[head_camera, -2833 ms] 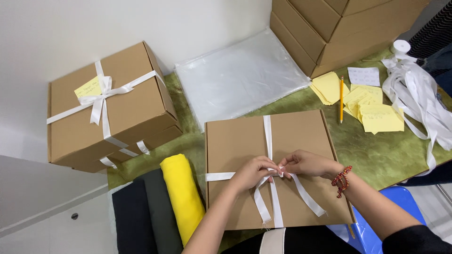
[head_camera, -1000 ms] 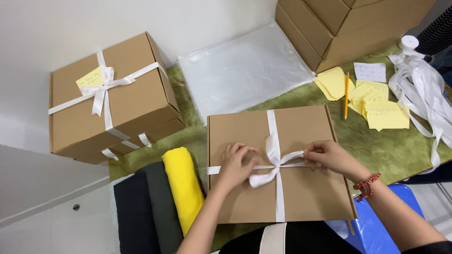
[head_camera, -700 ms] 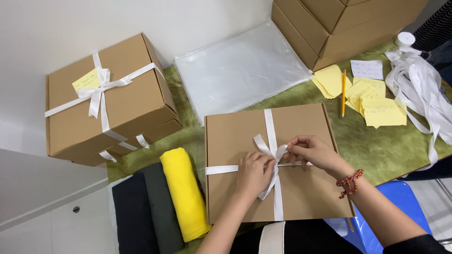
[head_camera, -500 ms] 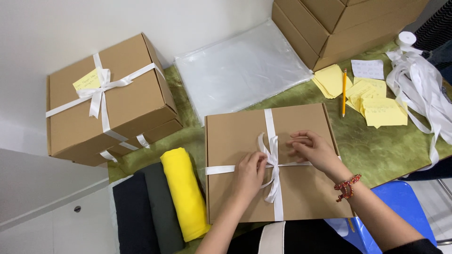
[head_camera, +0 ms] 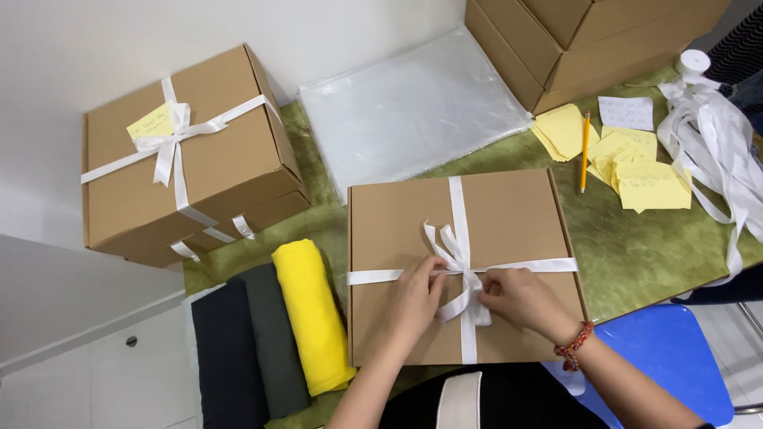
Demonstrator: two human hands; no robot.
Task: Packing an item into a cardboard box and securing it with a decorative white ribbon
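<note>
Both hands point(head_camera: 469, 295) pinch a satin white ribbon point(head_camera: 459, 262) on the flat cardboard box point(head_camera: 397, 214).

My left hand point(head_camera: 419, 287) and right hand point(head_camera: 517, 295) sit close together, palms down, fingers curled and pinching. Both forearms reach forward from below me; a beaded bracelet circles my right wrist.
</note>
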